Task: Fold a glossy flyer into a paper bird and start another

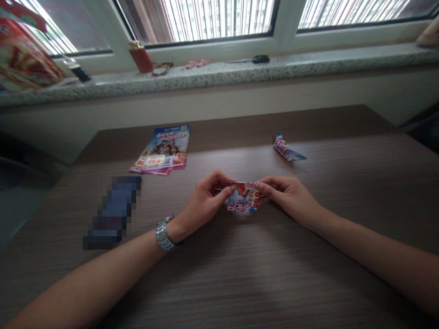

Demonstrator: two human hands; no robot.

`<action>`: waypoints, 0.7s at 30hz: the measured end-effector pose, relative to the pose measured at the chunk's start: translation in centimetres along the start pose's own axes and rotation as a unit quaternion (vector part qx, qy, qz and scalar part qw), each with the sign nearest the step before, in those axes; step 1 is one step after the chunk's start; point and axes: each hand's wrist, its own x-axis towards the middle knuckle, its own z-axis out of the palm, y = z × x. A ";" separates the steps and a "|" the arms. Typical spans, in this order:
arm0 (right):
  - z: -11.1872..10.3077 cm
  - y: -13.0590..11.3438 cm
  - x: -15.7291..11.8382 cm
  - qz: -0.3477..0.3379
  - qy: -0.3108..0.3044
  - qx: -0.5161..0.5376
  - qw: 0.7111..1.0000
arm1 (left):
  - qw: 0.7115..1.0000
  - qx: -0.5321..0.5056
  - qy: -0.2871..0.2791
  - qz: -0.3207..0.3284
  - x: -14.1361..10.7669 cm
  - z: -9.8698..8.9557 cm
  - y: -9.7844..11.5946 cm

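A small folded leaflet [242, 198], printed in red, white, blue and yellow, is held just over the table between my two hands. My left hand [210, 195], with a metal watch [165, 234] on its wrist, pinches the leaflet's left upper edge between thumb and fingers. At the opposite edge my right hand [287, 197] grips it the same way, its thumb on the near face. Beyond my right hand a folded paper piece [285, 149] with similar print stands on the table, one pointed end to the right.
A stack of printed flyers [166, 148] lies at the back left of the wooden table [219, 283]. Nearer, a pixelated dark flat object [115, 210] rests left of my forearm. Scissors [259, 59], a red box [141, 58] and a colourful bag [27, 57] are on the windowsill [206, 77].
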 end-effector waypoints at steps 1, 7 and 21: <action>0.0 0.1 0.0 -0.002 0.000 -0.003 1.000 | 1.000 -0.002 -0.001 0.000 0.0 0.0 0.0; 0.1 -0.2 0.1 -0.013 0.008 -0.028 0.999 | 1.000 -0.005 0.001 -0.002 0.0 -0.1 -0.3; 0.4 -1.2 -0.3 -0.018 0.002 -0.080 0.997 | 0.999 0.026 -0.033 0.019 -0.2 0.0 -0.2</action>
